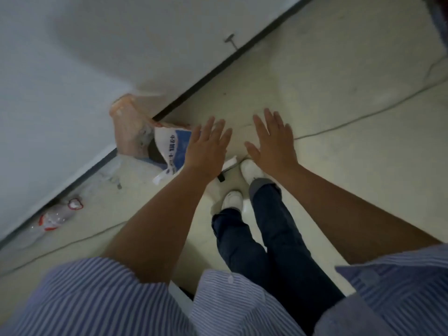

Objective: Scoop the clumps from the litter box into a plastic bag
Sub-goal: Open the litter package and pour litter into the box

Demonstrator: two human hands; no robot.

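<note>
Currently: left hand [206,144] grip released | right hand [274,139] grip released, both empty

Pale floor [339,76]: pink bag [128,127], blue-white sack [174,146], clear bottle [53,217], thin cable [363,115].

Blurred, unreadable print on white-blue bag [173,147]

From my remote feed: a pale floor [339,76] with a smooth, faintly glossy finish meets a matt white wall [72,57]. A thin pink plastic bag [128,127] looks translucent and crinkled beside a white-and-blue printed sack [173,146] with a slick sheen. A clear plastic bottle [52,218] glints. My shirt [92,299] is striped woven cloth, the trousers [274,229] dark denim, the white shoes [232,198] smooth.
</note>
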